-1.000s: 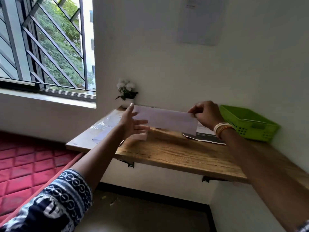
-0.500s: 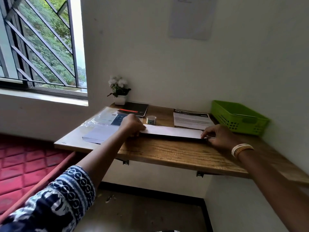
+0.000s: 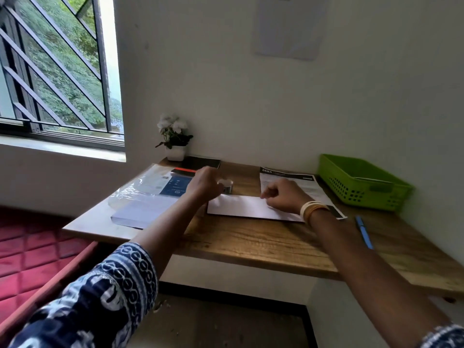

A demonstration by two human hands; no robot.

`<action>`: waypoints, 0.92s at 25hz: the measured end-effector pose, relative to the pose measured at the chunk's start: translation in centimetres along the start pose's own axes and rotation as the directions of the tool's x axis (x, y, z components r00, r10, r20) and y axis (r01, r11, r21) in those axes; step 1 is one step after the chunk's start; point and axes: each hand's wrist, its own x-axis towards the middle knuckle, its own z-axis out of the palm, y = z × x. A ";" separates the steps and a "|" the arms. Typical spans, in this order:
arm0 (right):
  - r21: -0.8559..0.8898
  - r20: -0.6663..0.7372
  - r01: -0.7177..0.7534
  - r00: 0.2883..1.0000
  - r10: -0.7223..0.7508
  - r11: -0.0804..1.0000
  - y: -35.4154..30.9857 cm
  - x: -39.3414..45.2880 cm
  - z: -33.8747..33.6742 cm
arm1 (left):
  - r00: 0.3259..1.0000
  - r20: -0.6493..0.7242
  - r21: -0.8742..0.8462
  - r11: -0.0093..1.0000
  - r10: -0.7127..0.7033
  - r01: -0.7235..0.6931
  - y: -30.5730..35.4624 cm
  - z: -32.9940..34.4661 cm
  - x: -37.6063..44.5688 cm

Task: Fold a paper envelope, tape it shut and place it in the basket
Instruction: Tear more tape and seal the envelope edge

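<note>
Head view looks down on a wooden counter [image 3: 251,237] fixed into the corner of a white-walled room. Folded into a long white strip, the paper envelope [image 3: 241,206] lies flat near the middle of the counter, its right end overlapping a printed sheet [image 3: 288,177] with a black header. The right hand [image 3: 285,195] rests on the envelope's right half — fingers curled into a loose fist, knuckles down on the paper, bangles at the wrist; whether it pinches the paper I cannot tell. The left hand [image 3: 204,183] hovers at the envelope's left end, fingers curled inward, close beside a small roll of tape [image 3: 226,185] standing just behind the envelope's back edge; the motion blur hides whether it touches the roll or holds anything.

At the right back corner, against the wall, sits the green basket [image 3: 361,184] — well apart from the envelope. A blue pen [image 3: 364,232] lies toward the counter's right front edge. On the left end lies a ream of paper in clear plastic wrap [image 3: 148,199], with a dark notebook [image 3: 200,163] behind it and a small potted plant with white flowers [image 3: 174,138] at the back left corner.
</note>
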 end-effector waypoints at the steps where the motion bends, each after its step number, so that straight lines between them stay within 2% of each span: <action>1: 0.036 -0.019 0.012 1.000 -0.011 0.999 -0.8 1.1 0.8 | 0.998 0.056 0.027 0.999 0.038 -0.040 -0.2 0.4 0.3; 5: 0.088 -0.055 0.064 0.997 -0.060 0.994 -2.7 4.9 3.3 | 0.992 0.084 0.208 0.972 0.090 -0.106 -1.3 1.9 1.3; 7: 0.127 -0.069 0.095 0.994 -0.086 0.987 -2.9 5.6 4.3 | 0.991 0.078 0.211 0.970 0.107 -0.121 -1.7 2.2 1.5; 12: 0.378 -0.201 0.185 0.973 -0.115 0.907 -2.0 5.8 4.7 | 0.996 -0.051 -0.166 0.982 0.078 -0.085 -1.7 2.2 1.9; 15: 0.480 -0.236 0.223 0.964 -0.120 0.849 -2.0 5.3 4.4 | 0.994 -0.026 -0.356 0.928 0.106 -0.108 -1.2 1.9 1.5; 18: 0.444 -0.288 0.276 0.945 -0.156 0.853 -2.6 4.8 4.4 | 0.998 0.038 -0.546 0.837 0.055 -0.025 -0.8 1.4 1.0; 23: 0.381 -0.339 0.338 0.917 -0.209 0.861 -3.4 4.3 4.3 | 0.991 0.129 -0.618 0.779 -0.035 0.108 -0.3 1.0 0.5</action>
